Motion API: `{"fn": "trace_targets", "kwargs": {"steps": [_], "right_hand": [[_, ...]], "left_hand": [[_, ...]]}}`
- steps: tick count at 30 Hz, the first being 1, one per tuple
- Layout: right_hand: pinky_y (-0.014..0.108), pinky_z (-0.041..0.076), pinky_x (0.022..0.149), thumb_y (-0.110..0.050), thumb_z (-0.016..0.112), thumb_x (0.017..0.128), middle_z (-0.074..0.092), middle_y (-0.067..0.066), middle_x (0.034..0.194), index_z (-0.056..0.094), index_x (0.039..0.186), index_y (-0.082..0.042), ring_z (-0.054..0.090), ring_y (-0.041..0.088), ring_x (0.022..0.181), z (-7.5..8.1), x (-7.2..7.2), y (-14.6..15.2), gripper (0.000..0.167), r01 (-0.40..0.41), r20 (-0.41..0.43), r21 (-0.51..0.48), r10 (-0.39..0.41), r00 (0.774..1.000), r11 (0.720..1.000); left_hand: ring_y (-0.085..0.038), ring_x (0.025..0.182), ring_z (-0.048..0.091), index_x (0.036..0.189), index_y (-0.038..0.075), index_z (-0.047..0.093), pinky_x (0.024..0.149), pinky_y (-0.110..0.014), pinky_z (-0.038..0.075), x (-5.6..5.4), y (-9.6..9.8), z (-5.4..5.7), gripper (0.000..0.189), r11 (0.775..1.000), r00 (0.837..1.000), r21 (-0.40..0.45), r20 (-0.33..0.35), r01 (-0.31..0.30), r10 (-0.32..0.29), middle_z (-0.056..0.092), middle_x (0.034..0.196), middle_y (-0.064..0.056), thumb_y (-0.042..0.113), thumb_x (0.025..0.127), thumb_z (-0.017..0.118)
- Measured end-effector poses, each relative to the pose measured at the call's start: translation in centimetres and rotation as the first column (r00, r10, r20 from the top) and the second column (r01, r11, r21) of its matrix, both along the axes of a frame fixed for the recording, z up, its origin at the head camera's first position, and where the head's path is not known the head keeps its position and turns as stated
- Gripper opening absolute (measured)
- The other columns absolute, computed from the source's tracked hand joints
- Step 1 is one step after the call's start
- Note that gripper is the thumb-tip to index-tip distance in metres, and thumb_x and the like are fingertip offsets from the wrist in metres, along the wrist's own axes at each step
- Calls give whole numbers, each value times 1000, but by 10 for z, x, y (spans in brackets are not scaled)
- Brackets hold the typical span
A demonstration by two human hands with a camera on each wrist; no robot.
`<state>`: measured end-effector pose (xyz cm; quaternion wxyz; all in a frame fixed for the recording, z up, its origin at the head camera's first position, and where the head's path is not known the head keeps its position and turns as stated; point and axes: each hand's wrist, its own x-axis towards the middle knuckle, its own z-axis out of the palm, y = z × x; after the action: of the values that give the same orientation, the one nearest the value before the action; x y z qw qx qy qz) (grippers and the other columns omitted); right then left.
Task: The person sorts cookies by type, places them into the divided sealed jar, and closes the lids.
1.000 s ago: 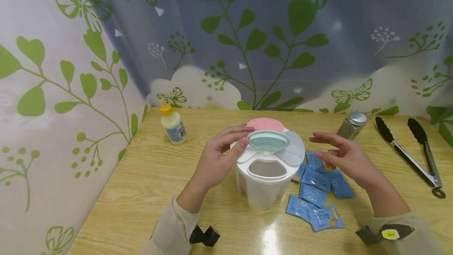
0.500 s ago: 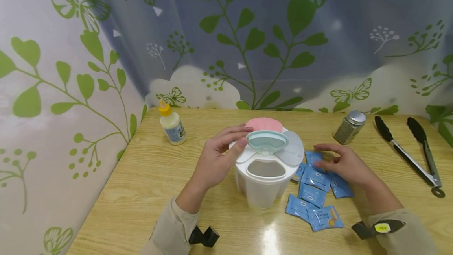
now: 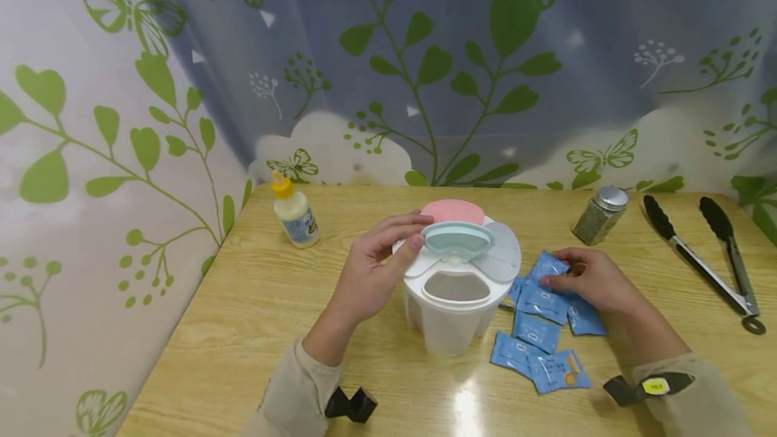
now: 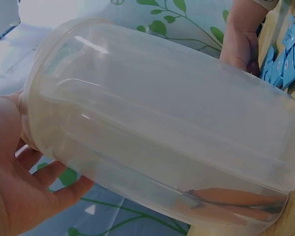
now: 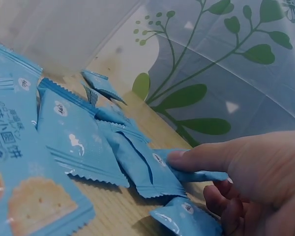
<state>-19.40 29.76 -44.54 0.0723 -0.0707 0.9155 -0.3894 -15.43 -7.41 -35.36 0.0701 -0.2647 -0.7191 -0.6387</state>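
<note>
A white multi-compartment container (image 3: 452, 319) stands mid-table with a raised teal flap (image 3: 457, 240), a pink flap (image 3: 452, 211) and a grey flap (image 3: 504, 258); the front compartment is uncovered. My left hand (image 3: 394, 248) grips its left side, thumb against the teal flap. Seen from the left wrist, my left hand (image 4: 14, 182) is curled round the translucent container (image 4: 162, 132). Right of the container, my right hand (image 3: 570, 275) pinches one blue packet (image 3: 549, 266) from a loose pile of blue packets (image 3: 537, 332). The right wrist view shows my right hand (image 5: 250, 172) with fingertips on that packet (image 5: 152, 169).
A glue bottle (image 3: 295, 214) with a yellow cap stands at the table's back left. A metal-lidded spice jar (image 3: 597, 216) and black-tipped tongs (image 3: 704, 255) lie at the back right. The wooden table (image 3: 243, 309) meets a leaf-patterned curtain behind.
My right hand has come down from above the packets onto the pile and taken one blue packet between its fingertips. The left hand and the container have stayed put.
</note>
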Motion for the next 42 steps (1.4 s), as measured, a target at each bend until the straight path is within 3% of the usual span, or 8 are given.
{"fn": "trace_targets", "kwargs": {"steps": [8,16,22,28,30,32,38,42], "right_hand": [[28,52,63,-30,70,95,68,13,101,51,131,3,61,12,72,6,0,-1,52,44,83,-89,-37,996,995],[31,46,59,-38,65,97,51,-2,76,57,129,-3,47,13,59,28,9,-6,48,42,116,-215,-17,993,976],[35,39,55,-30,63,100,43,-4,66,60,108,-6,41,22,55,50,20,-15,26,-29,17,-287,35,999,958],[34,36,53,-17,58,102,50,-7,76,58,120,-15,42,21,58,71,33,-20,18,-78,-93,-354,48,994,932],[34,35,53,-10,57,102,53,-8,80,58,124,-16,42,20,58,77,38,-21,23,-94,-120,-414,48,992,905],[35,31,52,-4,55,101,54,-8,80,59,122,-14,41,19,58,82,41,-23,24,-124,-144,-497,60,988,859],[35,23,52,14,45,99,46,-2,73,63,114,-7,29,22,57,98,51,-35,31,-219,-212,-720,92,973,658],[35,23,51,19,44,96,47,-1,73,65,112,-2,28,22,57,111,59,-49,33,-229,-236,-770,67,969,596]], "left_hand": [[-15,139,48,116,0,71,113,-33,42,0,0,1,27,1000,1000,-4,-4,-3,3,65,133,-9,18,101,59],[-14,139,47,116,1,71,111,-34,44,0,1,2,27,1000,1000,-15,5,-6,6,65,133,-7,20,101,59],[-15,140,47,115,0,71,112,-41,44,0,1,1,26,1000,1000,-1,-1,-1,1,65,133,-8,18,101,59],[-19,139,48,113,-2,72,111,-43,44,-1,2,-2,23,1000,1000,20,-15,10,-10,65,133,-11,14,100,60],[-19,140,48,112,-1,72,111,-40,44,-1,3,-2,23,1000,1000,19,-8,17,-17,65,133,-10,13,100,60],[-18,140,48,112,-1,72,111,-39,44,-1,3,-2,22,1000,1000,16,-4,15,-15,65,133,-10,14,100,59],[-18,140,48,111,-1,72,108,-45,46,1,1,0,24,1000,1000,11,-16,-8,8,65,132,-10,16,101,59],[-16,139,49,111,-1,73,106,-45,48,1,1,1,25,1000,999,0,-30,-20,20,66,131,-9,19,101,59]]}}
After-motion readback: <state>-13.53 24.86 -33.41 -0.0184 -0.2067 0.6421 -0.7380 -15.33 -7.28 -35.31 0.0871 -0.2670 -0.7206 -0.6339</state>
